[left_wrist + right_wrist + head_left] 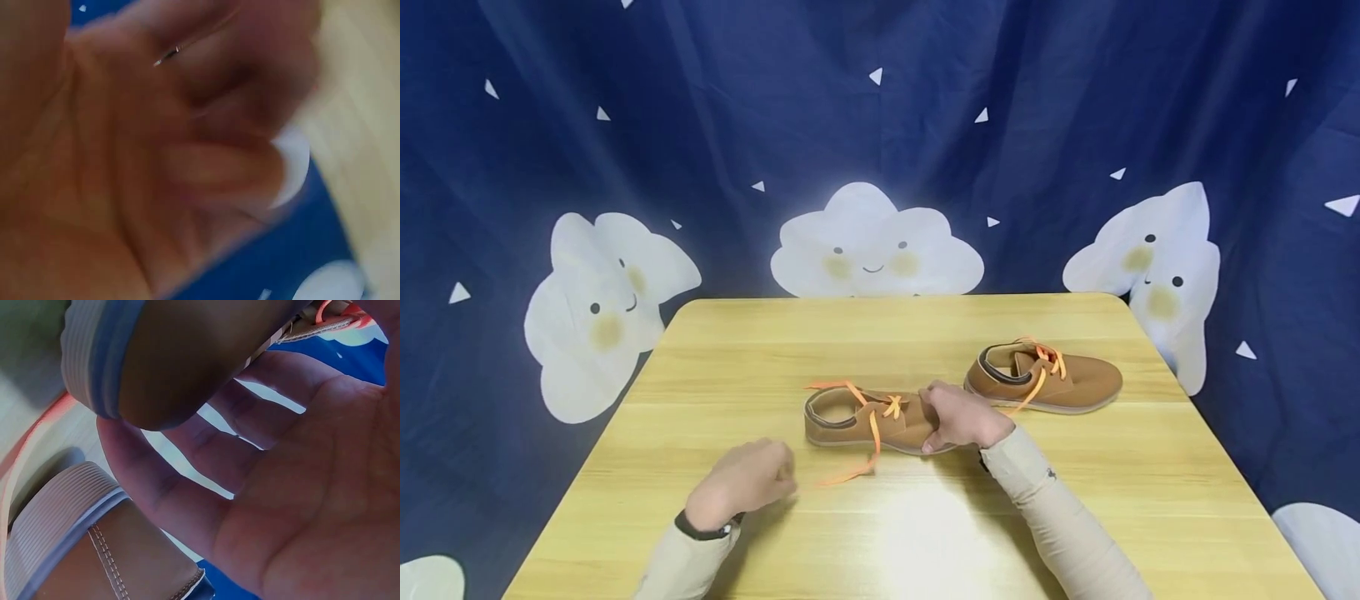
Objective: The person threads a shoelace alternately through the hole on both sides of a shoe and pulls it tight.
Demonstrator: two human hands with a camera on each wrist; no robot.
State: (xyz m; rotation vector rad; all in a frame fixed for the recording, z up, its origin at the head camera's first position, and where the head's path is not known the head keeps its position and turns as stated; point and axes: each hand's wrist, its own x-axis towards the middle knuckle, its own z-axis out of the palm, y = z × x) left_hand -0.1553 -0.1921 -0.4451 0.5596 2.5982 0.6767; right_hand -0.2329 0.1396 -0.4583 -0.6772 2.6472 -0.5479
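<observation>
A tan lace-up shoe (842, 432) with orange laces lies on the table, its toe pointing right. My right hand (962, 414) grips it by the toe, thumb on the near side and fingers on the far side. In the right wrist view, the fingers (181, 500) reach along the shoe's toe (187, 362). One loose lace (875, 437) hangs over the near side, its blurred end on the table. Left of that end is my left hand (748, 479), blurred, with loosely curled fingers. Nothing shows in its palm (94, 169) in the left wrist view.
A matching tan shoe (1086, 382) stands just beyond my right hand, toe to the right, laces orange too. Both are on a light wooden table (737, 342). Behind it hangs a dark blue curtain (820, 108) with white clouds and triangles.
</observation>
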